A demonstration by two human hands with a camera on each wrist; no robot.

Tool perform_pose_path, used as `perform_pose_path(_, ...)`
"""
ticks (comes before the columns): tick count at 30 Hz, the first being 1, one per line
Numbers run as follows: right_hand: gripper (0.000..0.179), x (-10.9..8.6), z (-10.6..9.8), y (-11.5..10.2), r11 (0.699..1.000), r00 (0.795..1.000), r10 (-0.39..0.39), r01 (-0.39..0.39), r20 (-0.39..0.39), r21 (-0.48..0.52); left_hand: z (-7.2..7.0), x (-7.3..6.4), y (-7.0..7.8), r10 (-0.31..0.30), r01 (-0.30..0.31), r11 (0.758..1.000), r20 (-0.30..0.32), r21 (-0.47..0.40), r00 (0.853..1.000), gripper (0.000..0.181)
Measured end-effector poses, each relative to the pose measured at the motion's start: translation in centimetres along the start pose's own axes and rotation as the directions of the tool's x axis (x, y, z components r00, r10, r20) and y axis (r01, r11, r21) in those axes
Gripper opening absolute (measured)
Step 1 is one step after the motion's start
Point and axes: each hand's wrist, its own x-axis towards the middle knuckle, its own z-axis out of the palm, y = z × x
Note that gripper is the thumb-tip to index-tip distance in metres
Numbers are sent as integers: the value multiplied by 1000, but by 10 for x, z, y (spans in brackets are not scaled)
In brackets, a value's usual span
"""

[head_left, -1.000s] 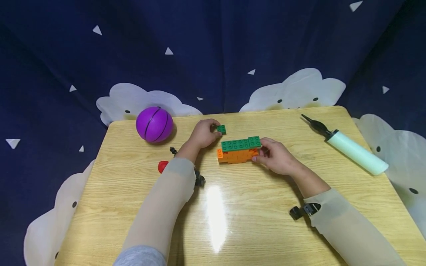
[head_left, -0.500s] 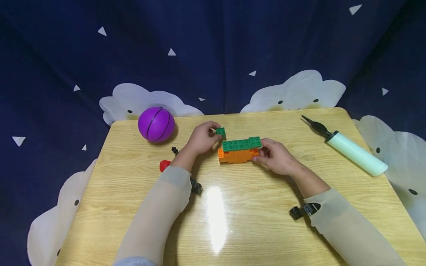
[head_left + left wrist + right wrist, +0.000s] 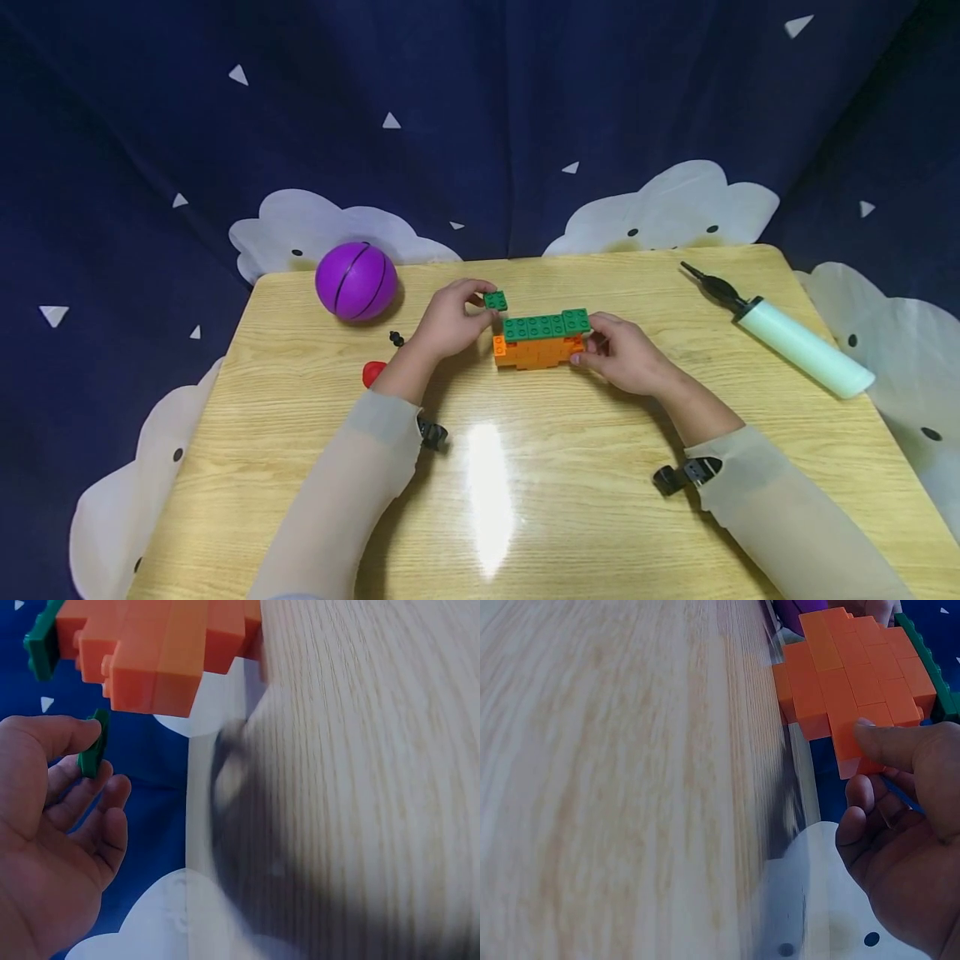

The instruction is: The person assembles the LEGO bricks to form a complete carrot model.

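Observation:
My left hand (image 3: pixel 452 318) pinches a small flat green toy brick (image 3: pixel 496 301) between thumb and fingers, just off the left end of a brick structure. That structure has a stepped body of orange bricks (image 3: pixel 537 352) with a row of green bricks (image 3: pixel 546 326) along its top. At its right end my right hand (image 3: pixel 624 353) grips it, and in the right wrist view the thumb (image 3: pixel 889 742) presses on an orange brick's face. From the left wrist view, the pinched green brick (image 3: pixel 93 744) is seen edge-on, below the orange bricks (image 3: pixel 154 656).
A purple ball (image 3: pixel 357 282) rests at the table's back left. Near the left forearm lie a red object (image 3: pixel 372 372), partly covered, and a small black knobbed piece (image 3: pixel 396 338). A hand pump (image 3: pixel 795 337) lies along the right side of the wooden table (image 3: pixel 585 500).
My left hand has drawn slightly down toward the structure with the small green brick, which has come closer to the green row's left end. The right hand and structure stay nearly still.

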Motion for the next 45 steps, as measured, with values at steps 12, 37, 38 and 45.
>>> perform_pose_path(12,24,-1,1,0,1000,1000,-4,4,-10,3,-6,-20,5,75,-75,996,-15,-49,997,33)
perform_pose_path(37,28,0,5,-1,1000,1000,-2,2,-11,-1,-12,-54,18,175,-176,973,-15,-146,984,35)
perform_pose_path(38,28,0,5,-1,1000,1000,-2,2,-11,-1,-12,-54,18,179,-179,971,-14,-155,984,34)
perform_pose_path(45,29,0,5,-1,1000,1000,-9,9,-14,-3,-10,-55,20,198,-199,960,-24,-197,980,30)
